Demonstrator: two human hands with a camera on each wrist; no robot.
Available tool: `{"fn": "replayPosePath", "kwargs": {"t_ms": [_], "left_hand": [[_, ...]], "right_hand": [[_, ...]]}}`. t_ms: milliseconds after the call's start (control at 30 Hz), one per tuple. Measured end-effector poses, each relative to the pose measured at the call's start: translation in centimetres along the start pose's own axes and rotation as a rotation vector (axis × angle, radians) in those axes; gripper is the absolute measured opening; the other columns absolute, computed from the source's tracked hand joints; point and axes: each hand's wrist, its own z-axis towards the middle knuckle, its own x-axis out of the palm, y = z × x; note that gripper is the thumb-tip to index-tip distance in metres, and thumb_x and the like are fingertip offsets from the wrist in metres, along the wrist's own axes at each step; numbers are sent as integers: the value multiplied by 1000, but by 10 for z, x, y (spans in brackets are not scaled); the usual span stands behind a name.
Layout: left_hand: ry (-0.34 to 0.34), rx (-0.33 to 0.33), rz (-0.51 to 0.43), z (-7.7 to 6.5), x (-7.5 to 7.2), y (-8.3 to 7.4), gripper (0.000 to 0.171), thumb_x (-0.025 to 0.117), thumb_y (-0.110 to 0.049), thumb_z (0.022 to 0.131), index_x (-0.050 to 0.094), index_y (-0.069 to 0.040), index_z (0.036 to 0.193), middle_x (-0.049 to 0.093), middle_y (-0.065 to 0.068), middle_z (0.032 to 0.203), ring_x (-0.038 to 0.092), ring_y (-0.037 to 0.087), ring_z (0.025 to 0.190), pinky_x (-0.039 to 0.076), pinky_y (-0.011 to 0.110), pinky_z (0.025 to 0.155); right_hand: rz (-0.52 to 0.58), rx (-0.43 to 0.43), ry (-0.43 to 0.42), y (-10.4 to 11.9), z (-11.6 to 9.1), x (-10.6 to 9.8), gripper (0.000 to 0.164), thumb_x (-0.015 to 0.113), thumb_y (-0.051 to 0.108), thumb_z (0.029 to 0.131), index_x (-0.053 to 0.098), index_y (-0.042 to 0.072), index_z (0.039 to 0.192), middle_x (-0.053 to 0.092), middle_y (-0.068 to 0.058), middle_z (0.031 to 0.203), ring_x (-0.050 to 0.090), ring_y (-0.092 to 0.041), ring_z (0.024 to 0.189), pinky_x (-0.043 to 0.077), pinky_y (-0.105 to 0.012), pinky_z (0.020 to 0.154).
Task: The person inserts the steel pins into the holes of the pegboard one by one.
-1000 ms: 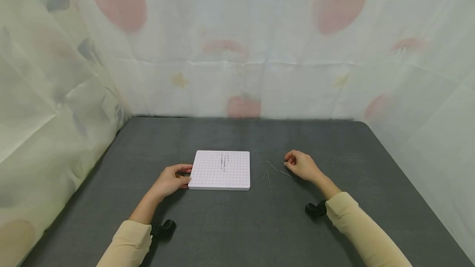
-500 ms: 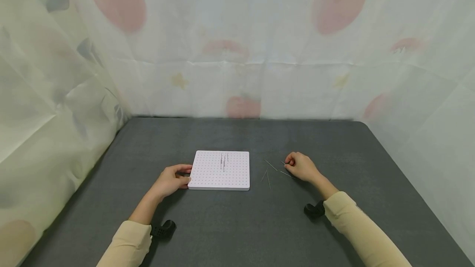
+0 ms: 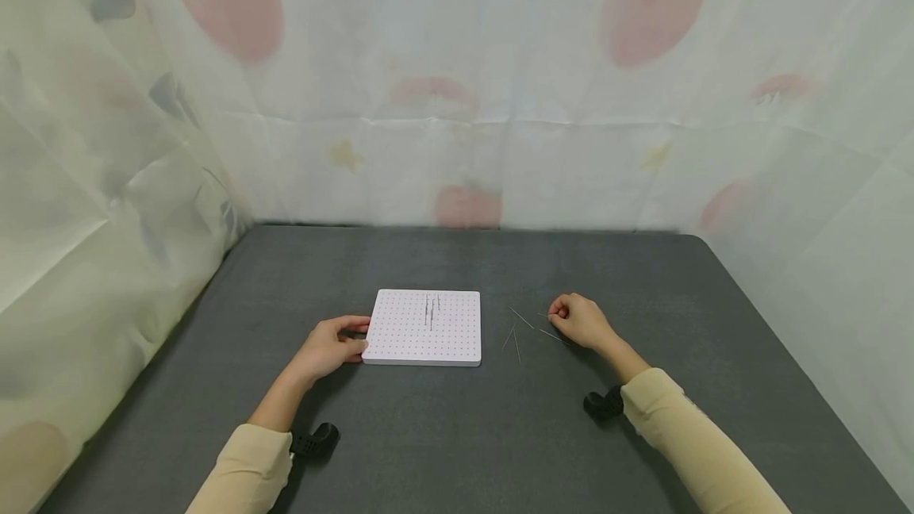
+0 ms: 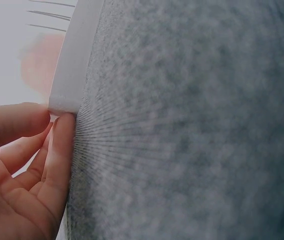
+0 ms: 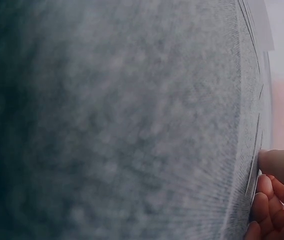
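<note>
A white board (image 3: 421,343) with a grid of small holes lies flat on the grey table. Several thin metal needles (image 3: 432,320) stand upright in its far half. My left hand (image 3: 328,350) grips the board's left edge, its thumb at the near corner in the left wrist view (image 4: 24,122). To the right of the board, my right hand (image 3: 581,321) is low over the table with thumb and fingertips together. A thin needle (image 3: 543,314) sticks out leftward from that pinch; its other end is hidden by the fingers.
Between board and right hand lie several loose needles: one slanting (image 3: 522,318), one nearer (image 3: 517,346), and one just below the right fingertips (image 3: 553,335). The grey table (image 3: 457,435) ends at a printed curtain (image 3: 557,173) behind.
My right hand has shifted down slightly, and the needle at its fingertips has swung flatter and juts further left. My left hand and the board stay put.
</note>
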Motion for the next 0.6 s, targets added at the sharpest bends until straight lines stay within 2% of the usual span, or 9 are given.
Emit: {"fn": "replayPosePath", "kwargs": {"t_ms": [233,600], "left_hand": [[-2,-2,7,0,0,1,44,61,-1,84,52,0,126,55,19,118,60,18,82,56,31,68],[-2,-6,3,0,0,0,44,61,-1,84,52,0,127,55,19,119,60,18,82,56,31,68]], "right_hand": [[-25,42,0,0,1,2,9,60,11,85,67,10,80,54,-1,74,44,-12,65,37,-27,60],[-42,31,-3,2,1,1,11,60,12,85,68,8,79,55,-1,72,44,-12,64,38,-27,59]]}}
